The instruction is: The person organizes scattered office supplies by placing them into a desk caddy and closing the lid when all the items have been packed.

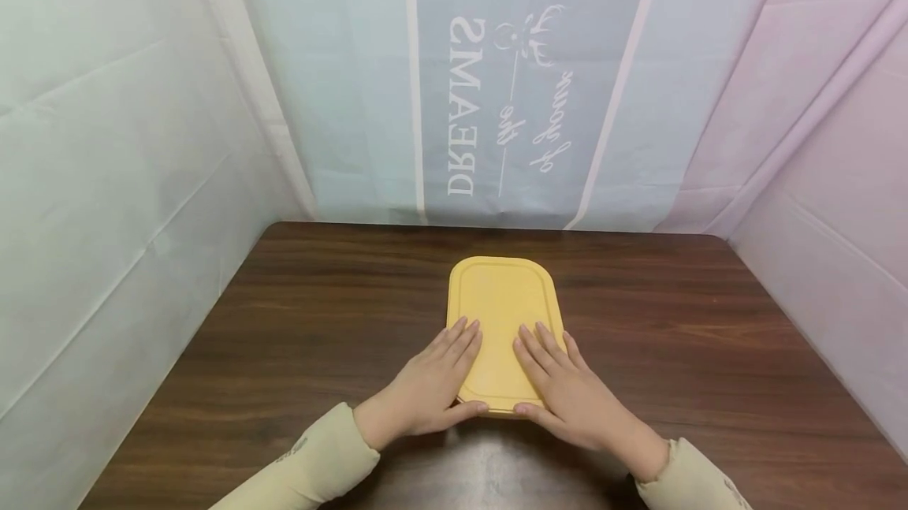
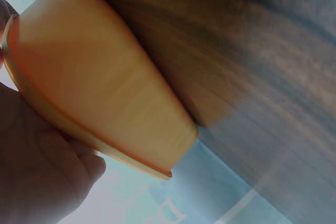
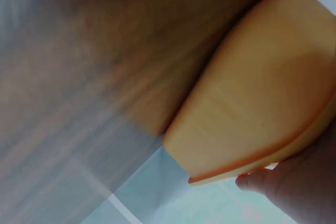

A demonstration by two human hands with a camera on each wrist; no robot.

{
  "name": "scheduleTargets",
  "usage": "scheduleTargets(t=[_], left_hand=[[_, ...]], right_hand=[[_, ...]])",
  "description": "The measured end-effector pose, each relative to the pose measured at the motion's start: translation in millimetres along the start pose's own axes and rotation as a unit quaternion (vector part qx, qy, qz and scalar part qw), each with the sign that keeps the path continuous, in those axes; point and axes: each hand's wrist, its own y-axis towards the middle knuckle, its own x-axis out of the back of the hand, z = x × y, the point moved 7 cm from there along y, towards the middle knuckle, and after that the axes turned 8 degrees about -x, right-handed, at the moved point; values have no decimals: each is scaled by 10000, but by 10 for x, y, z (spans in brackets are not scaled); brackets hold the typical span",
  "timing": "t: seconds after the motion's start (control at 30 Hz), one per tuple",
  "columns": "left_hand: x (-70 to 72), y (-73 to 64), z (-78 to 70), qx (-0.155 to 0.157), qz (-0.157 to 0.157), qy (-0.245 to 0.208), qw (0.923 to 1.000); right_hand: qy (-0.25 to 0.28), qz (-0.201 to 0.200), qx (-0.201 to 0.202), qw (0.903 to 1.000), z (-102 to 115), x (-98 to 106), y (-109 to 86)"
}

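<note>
A yellow lidded box [image 1: 500, 297], rectangular with rounded corners, stands on the dark wooden table near its middle. My left hand [image 1: 433, 384] lies on the left part of the lid, fingers straight, thumb along the near edge. On the right part of the lid rests my right hand [image 1: 571, 392], its fingers likewise straight and its thumb at the near edge. Both wrist views show the box's smooth side wall [image 2: 100, 77] below the lid's rim [image 3: 252, 163]. What the box holds is hidden.
The brown wood-grain table [image 1: 340, 313] spreads around the box. A blue cloth curtain [image 1: 355, 84] with white lettering hangs behind its far edge. Pale cloth walls [image 1: 106, 139] stand to the left and right.
</note>
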Motion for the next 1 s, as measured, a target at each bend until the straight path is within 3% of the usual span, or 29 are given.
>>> scheduleTargets(t=[0.47, 0.83, 1.0], left_hand=[[-26, -137, -126, 72, -97, -34, 9999], [-8, -125, -120, 86, -151, -52, 9998], [-22, -120, -96, 121, -67, -261, 9996]], right_hand=[[-15, -71, 44, 10000, 161, -23, -100], [-101, -279, 62, 9995, 139, -12, -82], [-94, -271, 54, 9996, 129, -14, -75]])
